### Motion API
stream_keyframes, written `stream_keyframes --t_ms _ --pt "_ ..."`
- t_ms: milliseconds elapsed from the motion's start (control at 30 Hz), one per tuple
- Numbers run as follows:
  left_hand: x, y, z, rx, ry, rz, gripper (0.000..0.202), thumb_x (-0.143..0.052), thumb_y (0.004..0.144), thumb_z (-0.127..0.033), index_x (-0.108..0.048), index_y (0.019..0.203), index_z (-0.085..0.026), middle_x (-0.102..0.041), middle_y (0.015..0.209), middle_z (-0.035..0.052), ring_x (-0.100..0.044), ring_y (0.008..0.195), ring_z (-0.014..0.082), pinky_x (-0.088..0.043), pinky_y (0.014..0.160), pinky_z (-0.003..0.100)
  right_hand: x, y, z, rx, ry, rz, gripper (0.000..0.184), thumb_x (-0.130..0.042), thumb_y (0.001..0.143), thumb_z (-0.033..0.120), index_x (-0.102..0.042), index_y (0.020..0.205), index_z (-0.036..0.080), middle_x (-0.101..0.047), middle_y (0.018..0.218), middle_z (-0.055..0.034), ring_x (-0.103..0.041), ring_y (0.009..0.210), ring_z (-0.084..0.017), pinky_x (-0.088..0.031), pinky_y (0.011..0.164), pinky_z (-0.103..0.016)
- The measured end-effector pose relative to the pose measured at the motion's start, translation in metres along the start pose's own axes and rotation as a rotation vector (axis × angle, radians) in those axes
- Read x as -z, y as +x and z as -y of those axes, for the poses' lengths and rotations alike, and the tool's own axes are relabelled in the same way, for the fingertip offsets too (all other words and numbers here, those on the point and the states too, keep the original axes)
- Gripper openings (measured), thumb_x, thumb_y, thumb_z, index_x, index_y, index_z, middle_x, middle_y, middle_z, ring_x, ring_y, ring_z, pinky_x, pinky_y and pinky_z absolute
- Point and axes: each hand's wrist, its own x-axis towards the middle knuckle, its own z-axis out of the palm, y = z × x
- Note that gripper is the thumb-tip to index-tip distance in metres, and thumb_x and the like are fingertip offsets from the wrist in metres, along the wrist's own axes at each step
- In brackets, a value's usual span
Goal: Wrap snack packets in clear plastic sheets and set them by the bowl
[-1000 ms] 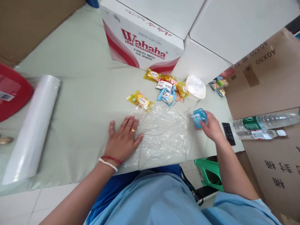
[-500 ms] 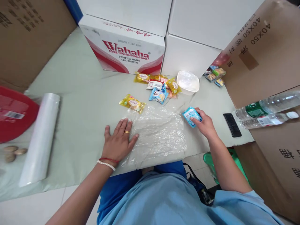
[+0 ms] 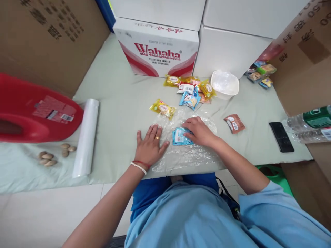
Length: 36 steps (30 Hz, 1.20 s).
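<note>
blue packets (image 3: 178,137) lie partly under the right hand (image 3: 201,132), grip unclear; left hand (image 3: 149,147) spread.

cloth-covered table (image 3: 121,106), pale green, spanning the scene. at its far side, white boxes (image 3: 230,51) are stacked beside and on top of a white carton (image 3: 165,36) with red print. a brown cardboard panel (image 3: 85,51) with dark printing rises at left; a second cardboard panel (image 3: 291,82) stands at right. below, pale floor tiles (image 3: 51,213) show thin joints; a green stool (image 3: 283,184) is partly hidden. light is even, shadows soft.
</note>
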Motion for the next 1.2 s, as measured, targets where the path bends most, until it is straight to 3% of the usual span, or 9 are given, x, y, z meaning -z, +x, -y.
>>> stream_keyframes --t_ms 133,233,433,567,833,1200 --pt "-0.001 0.000 0.000 0.001 -0.012 -0.001 0.071 -0.028 0.109 -0.056 -0.037 0.166 -0.014 -0.032 0.175 0.0190 -0.033 0.162 0.0336 -0.009 0.131 0.073 -0.003 -0.015 -0.001 0.056 -0.008 0.001 0.065 -0.078 0.093 0.048 -0.062 0.150 0.020 -0.060 0.151 -0.0177 -0.048 0.137 -0.038 -0.044 0.117 -0.055" --pt "-0.002 0.000 0.001 -0.002 -0.011 -0.003 0.073 -0.027 0.109 -0.057 -0.036 0.167 -0.014 -0.031 0.175 0.0191 -0.033 0.163 0.0343 -0.008 0.131 0.074 -0.009 -0.018 0.004 0.074 -0.066 0.066 0.078 -0.086 0.087 0.042 -0.056 0.156 0.020 -0.057 0.154 -0.0179 -0.045 0.142 -0.039 -0.042 0.119 -0.056" --pt "-0.001 0.002 0.006 -0.010 -0.020 0.042 0.072 -0.028 0.109 -0.058 -0.033 0.169 -0.019 -0.028 0.177 0.0174 -0.031 0.164 0.0348 -0.008 0.131 0.074 -0.010 -0.011 0.010 0.081 -0.164 0.090 0.067 -0.077 0.093 0.031 -0.057 0.155 0.018 -0.060 0.150 -0.0188 -0.046 0.139 -0.038 -0.041 0.118 -0.056" --pt "0.002 0.000 0.018 -0.059 -0.047 0.084 0.072 -0.027 0.109 -0.058 -0.030 0.170 -0.020 -0.028 0.177 0.0153 -0.029 0.164 0.0334 -0.007 0.132 0.073 -0.005 -0.014 0.003 0.087 -0.166 0.093 0.066 -0.075 0.093 0.033 -0.056 0.154 0.017 -0.059 0.150 -0.0196 -0.047 0.137 -0.038 -0.043 0.116 -0.055" --pt "-0.005 -0.004 0.024 -0.104 -0.016 0.039 0.076 -0.028 0.108 -0.064 -0.030 0.170 -0.021 -0.024 0.178 0.0155 -0.030 0.164 0.0349 0.001 0.130 0.075 0.002 -0.018 -0.014 0.069 -0.266 0.109 0.067 -0.070 0.096 0.038 -0.055 0.155 0.011 -0.058 0.152 -0.0232 -0.052 0.132 -0.040 -0.045 0.113 -0.053" --pt "-0.003 -0.018 0.029 -0.162 0.018 0.069 0.082 -0.035 0.104 -0.072 -0.029 0.170 -0.023 -0.021 0.178 0.0165 -0.029 0.164 0.0368 0.006 0.128 0.077 0.011 -0.026 -0.019 0.091 -0.305 0.157 0.065 -0.072 0.096 0.037 -0.055 0.156 0.017 -0.059 0.153 -0.0217 -0.056 0.131 -0.041 -0.046 0.112 -0.056"
